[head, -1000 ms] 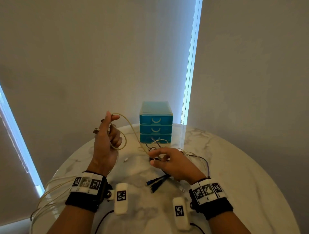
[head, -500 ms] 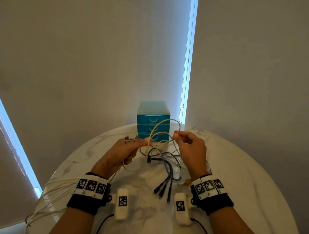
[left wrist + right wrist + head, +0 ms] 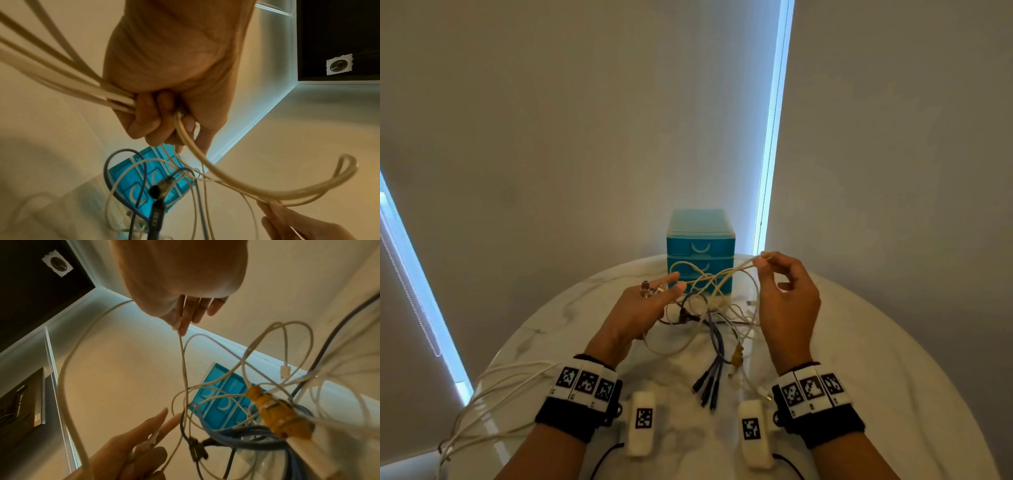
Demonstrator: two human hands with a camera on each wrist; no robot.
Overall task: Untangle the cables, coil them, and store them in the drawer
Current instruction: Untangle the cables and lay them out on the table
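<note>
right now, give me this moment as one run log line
left hand: holds white cable | right hand: pinches same cable, raised | tangle: on table | drawers: closed

The blue drawer unit [image 3: 700,251] stands at the far edge of the counter [image 3: 876,342], all drawers closed. Straight in front of it a knot of cables [image 3: 709,308] hangs and lies, white loops crossing its lower drawer fronts. The left hand [image 3: 640,315] and right hand [image 3: 787,308] flank that knot. To either side of the unit the counter lies bare.
</note>
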